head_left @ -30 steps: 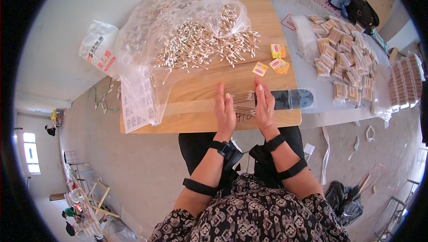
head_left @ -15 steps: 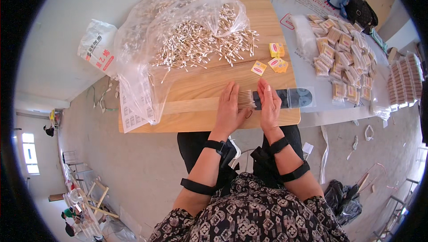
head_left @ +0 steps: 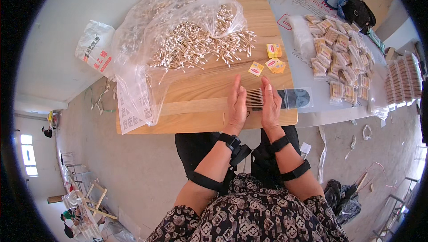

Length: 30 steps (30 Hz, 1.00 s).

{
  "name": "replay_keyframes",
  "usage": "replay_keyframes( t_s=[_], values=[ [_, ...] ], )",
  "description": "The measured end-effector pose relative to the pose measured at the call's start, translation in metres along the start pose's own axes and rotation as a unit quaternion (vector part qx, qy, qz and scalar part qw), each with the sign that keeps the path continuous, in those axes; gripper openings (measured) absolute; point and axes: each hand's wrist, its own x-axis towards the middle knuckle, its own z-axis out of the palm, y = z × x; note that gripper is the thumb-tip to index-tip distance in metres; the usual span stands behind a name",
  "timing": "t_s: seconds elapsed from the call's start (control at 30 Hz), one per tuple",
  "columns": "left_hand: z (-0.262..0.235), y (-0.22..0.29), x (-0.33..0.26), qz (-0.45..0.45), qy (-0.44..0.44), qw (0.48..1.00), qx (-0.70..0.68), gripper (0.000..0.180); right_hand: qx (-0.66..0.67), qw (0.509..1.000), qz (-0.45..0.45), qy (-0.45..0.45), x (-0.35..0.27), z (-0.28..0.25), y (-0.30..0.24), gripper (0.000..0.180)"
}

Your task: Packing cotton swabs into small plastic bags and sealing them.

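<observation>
My left hand (head_left: pixel 236 108) and my right hand (head_left: pixel 270 107) stand on edge on the wooden table (head_left: pixel 200 86), palms facing, fingers stretched out. Between them lies a neat row of cotton swabs (head_left: pixel 254 99), its two ends close against my palms. Some of the row is hidden by the hands. A dark flat strip (head_left: pixel 296 98) with a rounded end sticks out to the right of my right hand, partly inside a clear plastic sleeve (head_left: pixel 306 94). Just beyond the hands lie small yellow cards (head_left: pixel 255 68) and a yellow stack (head_left: pixel 274 50).
A large clear bag (head_left: pixel 156 23) spills loose cotton swabs (head_left: pixel 187 45) at the back left. On the grey surface to the right are piled swab packets (head_left: pixel 341 54) and stacked packs (head_left: pixel 403 79). A black bag (head_left: pixel 359 12) sits at the far right; a printed sheet (head_left: pixel 133 108) hangs over the left edge.
My left hand has come off the top of the swabs and turned upright at their left end. The row now shows more fully and lies slightly further right between the palms.
</observation>
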Motion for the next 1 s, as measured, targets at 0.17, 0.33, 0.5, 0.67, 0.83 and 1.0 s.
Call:
replay_keyframes(
  t_s=[0.17,0.33,0.5,0.67,0.83,1.0],
  values=[
    [0.018,-0.003,0.001,-0.015,-0.069,0.996,-0.058,0.053,0.040,0.999,0.015,0.006,0.008,-0.031,-0.013,0.047],
    [0.009,0.025,-0.017,0.187,-0.157,0.884,0.399,0.068,-0.067,0.997,-0.028,0.002,0.005,-0.057,-0.034,0.041],
    [0.005,0.025,-0.034,0.148,-0.237,0.769,0.576,0.082,-0.139,0.988,-0.062,-0.034,-0.001,-0.058,-0.036,0.033],
    [0.000,0.017,-0.030,0.146,-0.241,0.772,0.570,0.080,-0.260,0.953,-0.109,-0.111,0.003,-0.063,-0.044,0.040],
    [0.003,0.019,-0.031,0.157,-0.241,0.766,0.574,0.074,-0.562,0.749,-0.276,-0.216,0.005,-0.065,-0.061,0.047],
    [0.004,0.022,-0.033,0.167,-0.242,0.769,0.568,0.071,-0.611,0.673,-0.323,-0.264,0.006,-0.075,-0.046,0.039]
  ],
)
